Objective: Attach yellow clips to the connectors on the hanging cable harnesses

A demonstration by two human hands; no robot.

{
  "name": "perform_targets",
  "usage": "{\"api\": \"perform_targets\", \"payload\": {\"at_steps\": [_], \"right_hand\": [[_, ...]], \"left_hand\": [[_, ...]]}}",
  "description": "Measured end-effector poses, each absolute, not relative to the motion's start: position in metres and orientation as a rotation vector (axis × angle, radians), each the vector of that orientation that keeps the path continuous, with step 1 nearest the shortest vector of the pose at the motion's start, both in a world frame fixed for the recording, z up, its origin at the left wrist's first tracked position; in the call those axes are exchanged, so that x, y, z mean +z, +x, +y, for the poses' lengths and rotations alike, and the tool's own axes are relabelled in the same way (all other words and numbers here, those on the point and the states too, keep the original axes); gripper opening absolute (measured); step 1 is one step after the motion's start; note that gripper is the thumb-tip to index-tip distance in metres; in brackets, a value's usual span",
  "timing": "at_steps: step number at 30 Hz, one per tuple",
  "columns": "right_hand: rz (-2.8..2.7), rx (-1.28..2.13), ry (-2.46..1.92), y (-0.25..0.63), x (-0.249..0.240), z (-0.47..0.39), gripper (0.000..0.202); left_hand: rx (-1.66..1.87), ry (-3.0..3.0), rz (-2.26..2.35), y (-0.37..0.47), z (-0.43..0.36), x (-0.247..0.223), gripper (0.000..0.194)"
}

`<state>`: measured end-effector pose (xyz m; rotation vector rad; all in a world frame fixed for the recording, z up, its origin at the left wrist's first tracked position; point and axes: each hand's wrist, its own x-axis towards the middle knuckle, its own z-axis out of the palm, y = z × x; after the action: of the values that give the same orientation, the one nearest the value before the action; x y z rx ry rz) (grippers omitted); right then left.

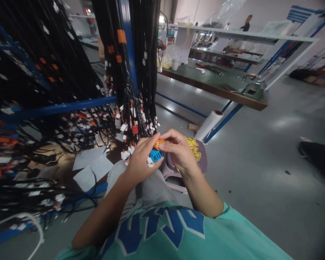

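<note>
Above my lap, my left hand (pixel 141 159) is closed around a blue connector (pixel 156 155), an orange connector (pixel 159 144) and a small white connector (pixel 150 162). The orange one sits just above the blue one. My right hand (pixel 178 148) pinches at the orange connector from the right, thumb and index finger touching it. Whether a smaller part is between those fingertips is too small to tell. Beyond my right wrist, small yellow pieces (pixel 194 148) lie on a purple stool (pixel 203 159).
Bundles of black cables (pixel 105 21) with white and orange connectors hang from a blue frame (pixel 56 107) ahead and left. White paper sheets (pixel 93 171) lie at left. A green-topped workbench (pixel 206 77) stands ahead right, a plastic roll (pixel 209 124) below it. A person (pixel 246 24) is far back.
</note>
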<state>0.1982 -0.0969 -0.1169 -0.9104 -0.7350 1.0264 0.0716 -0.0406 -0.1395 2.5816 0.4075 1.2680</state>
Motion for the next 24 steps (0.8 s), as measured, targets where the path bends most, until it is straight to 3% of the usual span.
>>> {"api": "perform_targets", "payload": {"at_steps": [14,24], "right_hand": [[-0.842,1.107,-0.895,0.21,-0.123,-0.103,0.024],[-0.801,0.838,-1.0,0.198,-0.135,-0.1,0.014]], "left_hand": [[1.182,2.657,0.351,0.068,-0.036,-0.14,0.062],[1.198,2.696,0.368,0.072,-0.038,-0.148,0.065]]}}
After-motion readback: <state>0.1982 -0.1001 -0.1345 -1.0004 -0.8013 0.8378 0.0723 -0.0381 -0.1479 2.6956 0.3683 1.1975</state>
